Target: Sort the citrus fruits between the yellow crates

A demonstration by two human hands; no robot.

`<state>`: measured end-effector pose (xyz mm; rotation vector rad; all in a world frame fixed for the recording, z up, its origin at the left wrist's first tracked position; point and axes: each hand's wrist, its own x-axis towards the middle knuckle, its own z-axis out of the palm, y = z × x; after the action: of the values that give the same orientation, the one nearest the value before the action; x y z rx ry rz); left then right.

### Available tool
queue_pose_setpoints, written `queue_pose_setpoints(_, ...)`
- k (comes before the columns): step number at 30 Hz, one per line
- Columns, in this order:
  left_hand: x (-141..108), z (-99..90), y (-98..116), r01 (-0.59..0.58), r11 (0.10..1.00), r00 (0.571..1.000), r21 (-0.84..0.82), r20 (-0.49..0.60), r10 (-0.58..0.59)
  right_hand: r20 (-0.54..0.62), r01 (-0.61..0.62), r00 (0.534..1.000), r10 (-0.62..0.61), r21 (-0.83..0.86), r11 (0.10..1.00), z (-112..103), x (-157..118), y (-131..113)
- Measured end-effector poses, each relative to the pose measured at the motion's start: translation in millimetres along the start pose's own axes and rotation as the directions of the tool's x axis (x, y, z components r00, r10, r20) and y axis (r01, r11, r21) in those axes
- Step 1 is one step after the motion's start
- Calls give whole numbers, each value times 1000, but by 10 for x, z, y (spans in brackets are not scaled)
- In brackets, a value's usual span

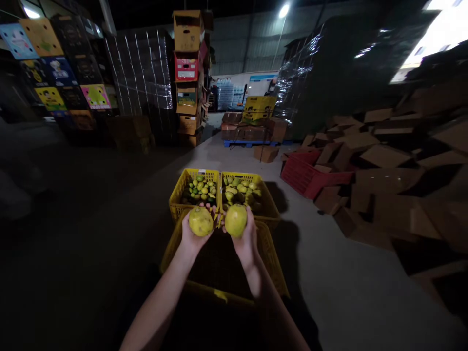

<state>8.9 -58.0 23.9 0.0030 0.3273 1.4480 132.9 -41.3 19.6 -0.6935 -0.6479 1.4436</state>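
Observation:
My left hand (193, 236) is closed around a yellow-green citrus fruit (201, 222) with dark blemishes on its skin. A second citrus fruit (236, 220), smoother and greener, rests in my right hand (249, 239), fingers curled round its far side. Both hands are above the near yellow crate (270, 253), whose inside is in deep shadow. Just beyond stand two more yellow crates side by side. The left crate (175, 192) has several small green and yellow fruits in it, and the right crate (268, 200) several larger yellow-green ones.
To the right lies a red crate (302, 175) beside a heap of flattened and opened cardboard boxes (387, 195). A tall stack of cartons (188, 78) and wrapped pallets stand behind. Farther back, a blue pallet (248, 144) bears boxes.

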Motion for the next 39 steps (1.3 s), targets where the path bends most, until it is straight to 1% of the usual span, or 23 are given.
queue_pose_setpoints(2,12,-22,-42,35,999,999,40,41,-36,-73,49,996,-52,-39,998,8,23,40)
queue_pose_setpoints(3,14,-30,-70,57,996,996,65,61,-61,-97,94,990,-103,-87,992,12,29,62)
queue_pose_setpoints(4,15,-34,-100,78,993,994,87,70,-84,-105,164,977,-183,-163,973,13,29,87)
queue_pose_setpoints(5,15,-35,-131,95,990,993,106,55,-101,-86,239,959,-269,-258,936,12,24,113)
queue_pose_setpoints(6,15,-32,-161,104,987,994,120,15,-106,-31,308,939,-342,-360,881,8,14,141)
queue_pose_setpoints(7,17,-28,-187,101,986,995,130,-41,-96,54,370,919,-390,-453,811,0,-2,168)
queue_pose_setpoints(8,19,-22,-207,89,986,992,138,-96,-77,156,426,899,-408,-524,737,-10,-21,193)
queue_pose_setpoints(10,28,-14,-221,51,987,987,154,-159,-26,369,523,852,-371,-591,614,-35,-68,227)
queue_pose_setpoints(12,37,-16,-203,-11,986,990,167,-136,34,533,600,793,-296,-597,533,-56,-118,237)
queue_pose_setpoints(14,37,-29,-163,-72,978,992,197,-90,91,649,672,723,-237,-582,458,-68,-169,229)
queue_pose_setpoints(16,28,-46,-120,-129,962,988,242,-57,146,717,730,666,-206,-571,375,-73,-217,220)
queue_pose_setpoints(17,23,-53,-102,-139,954,987,267,-45,156,731,748,651,-204,-571,338,-75,-237,218)
queue_pose_setpoints(19,18,-62,-76,-131,943,989,307,-22,144,737,766,638,-221,-579,279,-78,-266,224)
queue_pose_setpoints(22,36,-55,-57,-95,922,994,375,-11,107,717,773,634,-290,-598,211,-83,-273,232)
queue_pose_setpoints(23,47,-48,-55,-104,911,993,398,-13,119,703,770,636,-318,-608,195,-84,-265,228)
queue_pose_setpoints(25,73,-33,-50,-178,884,979,433,-9,202,652,748,651,-390,-640,179,-84,-238,201)
queue_pose_setpoints(27,92,-18,-42,-309,837,943,451,33,330,574,714,666,-477,-676,184,-86,-201,154)
queue_pose_setpoints(29,94,-6,-29,-432,769,893,472,104,438,497,685,664,-559,-705,186,-96,-161,102)
queue_pose_setpoints(31,75,7,-12,-516,688,847,510,183,499,453,664,654,-606,-727,173,-112,-129,59)
queue_pose_setpoints(33,40,23,7,-572,603,807,556,252,534,436,647,652,-620,-746,157,-128,-113,35)
queue_pose_setpoints(35,0,43,25,-610,536,773,584,289,564,426,635,659,-619,-757,155,-138,-113,29)
queue_pose_setpoints(37,-31,64,37,-626,508,753,592,290,590,425,637,658,-621,-755,159,-139,-119,32)
queue_pose_setpoints(39,-50,83,43,-628,493,747,602,288,599,435,650,649,-624,-743,159,-133,-122,37)
